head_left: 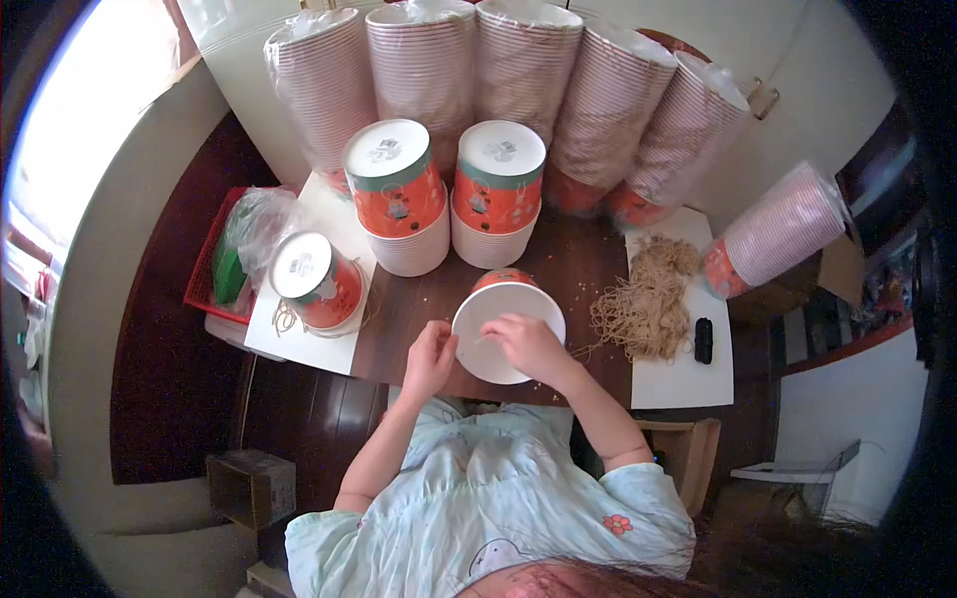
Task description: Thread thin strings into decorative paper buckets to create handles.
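A paper bucket (478, 349) with a white inside and a red printed outside lies tilted in front of me, its mouth facing my body. At its left rim is my left hand (430, 359), fingers curled closed; what they hold is hidden. My right hand (528, 346) reaches across the mouth with thumb and fingers pinched together, and anything between them is too small to make out. To the right, a tangled heap of tan twine (653, 304) has strands trailing toward the bucket. An upside-down red bucket (334, 299) on the left has loops of twine around its base.
Two upside-down bucket stacks (401, 204) (498, 199) stand beyond my hands. Tall plastic-wrapped bucket stacks (424, 70) line the back, and another wrapped stack (778, 234) leans at the right. A black object (704, 341) lies beside the twine. A red basket (207, 274) holds plastic bags.
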Motion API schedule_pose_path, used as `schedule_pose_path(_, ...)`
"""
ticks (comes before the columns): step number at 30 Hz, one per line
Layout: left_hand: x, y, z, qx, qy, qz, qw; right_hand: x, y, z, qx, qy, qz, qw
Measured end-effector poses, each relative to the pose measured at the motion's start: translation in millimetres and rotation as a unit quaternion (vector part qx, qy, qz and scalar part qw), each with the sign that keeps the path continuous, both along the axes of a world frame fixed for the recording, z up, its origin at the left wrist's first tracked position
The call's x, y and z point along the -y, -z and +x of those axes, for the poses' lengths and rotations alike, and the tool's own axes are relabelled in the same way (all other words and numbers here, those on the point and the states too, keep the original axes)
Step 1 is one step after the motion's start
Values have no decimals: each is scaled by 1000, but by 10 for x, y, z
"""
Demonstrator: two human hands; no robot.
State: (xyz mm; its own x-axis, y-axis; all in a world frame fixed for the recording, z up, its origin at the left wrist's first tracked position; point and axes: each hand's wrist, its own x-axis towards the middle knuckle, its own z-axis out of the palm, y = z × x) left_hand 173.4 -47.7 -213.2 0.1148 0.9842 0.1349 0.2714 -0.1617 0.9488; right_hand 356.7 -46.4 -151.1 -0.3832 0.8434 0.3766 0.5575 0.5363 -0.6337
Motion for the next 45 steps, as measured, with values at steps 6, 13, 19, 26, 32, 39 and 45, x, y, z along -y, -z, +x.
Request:
schedule_pose_path(6,35,48,-19,10,-1,-2,1000,145,489,-176,20,41,-99,994)
schedule_pose_path(13,62,25,-2,36,8,-37,999,174,614,-228,14,75,-92,993)
schedule_pose_path(19,60,90,14,58,6,-37,998,170,658,-245,48,70,-91,992)
schedule_pose_path(26,58,58,22,40,4,-37,999,169,629,-280,98,83,-49,991)
schedule_pose_path(32,57,53,27,44,8,-26,999,191,642,-258,108,73,-23,991)
schedule_pose_path(39,64,25,29,43,9,-32,999,234,620,-245,94,65,-69,991)
schedule_pose_path(45,59,43,24,53,16,-44,997,216,735,-220,80,52,-72,993)
